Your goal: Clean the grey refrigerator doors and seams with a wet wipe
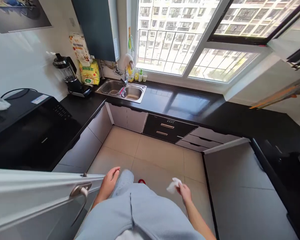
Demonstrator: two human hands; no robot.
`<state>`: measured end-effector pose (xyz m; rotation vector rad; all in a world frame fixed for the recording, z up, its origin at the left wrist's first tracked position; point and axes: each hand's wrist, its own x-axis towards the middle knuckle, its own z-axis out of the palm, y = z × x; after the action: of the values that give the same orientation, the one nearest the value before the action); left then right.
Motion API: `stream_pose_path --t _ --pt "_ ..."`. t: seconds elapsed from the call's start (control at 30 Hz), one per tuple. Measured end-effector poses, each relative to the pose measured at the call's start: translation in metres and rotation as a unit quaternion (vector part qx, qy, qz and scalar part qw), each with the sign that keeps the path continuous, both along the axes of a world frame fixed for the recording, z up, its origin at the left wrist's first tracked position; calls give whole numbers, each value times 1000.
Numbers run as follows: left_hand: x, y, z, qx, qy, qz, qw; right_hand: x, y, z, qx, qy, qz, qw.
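Observation:
My right hand hangs low at my side over the tiled floor, its fingers pinched on a crumpled white cloth or tissue. My left hand hangs beside my left leg with its fingers loosely curled and nothing in them. It is just right of a door's metal handle, not touching it. My light blue trousers fill the bottom middle of the view.
A black L-shaped counter runs under the window, with a steel sink at its left end. A blender and yellow packets stand near the corner. A white door stands open at lower left, a cabinet door ajar at right.

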<state>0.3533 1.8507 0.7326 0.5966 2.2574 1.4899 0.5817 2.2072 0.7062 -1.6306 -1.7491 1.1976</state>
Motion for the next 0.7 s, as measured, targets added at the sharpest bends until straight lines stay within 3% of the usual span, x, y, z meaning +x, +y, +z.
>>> stream_pose_path --t 0.07,0.17,0.27,0.33,0.43,0.53,0.63,0.7 --pt "-25 10 -8 8 -55 56 997 -83 62 30 -61 49 35 996" --pt "-80 31 -12 21 -129 120 984 -225 139 73 -67 176 77 979" --pt "-169 67 7 24 -167 159 973 -354 181 114 -75 310 94 943" --pt "-244 100 34 34 -176 179 967 -423 195 139 -97 386 96 912" --pt "-363 161 89 59 -186 184 963 -505 209 173 -140 457 97 873" --pt "-471 231 143 90 -215 149 961 -573 228 203 -248 539 95 800" --pt "-557 300 183 117 -252 121 953 -640 254 224 -367 600 72 707" --pt "-603 341 201 136 -276 113 945 -685 271 233 -405 605 65 683"
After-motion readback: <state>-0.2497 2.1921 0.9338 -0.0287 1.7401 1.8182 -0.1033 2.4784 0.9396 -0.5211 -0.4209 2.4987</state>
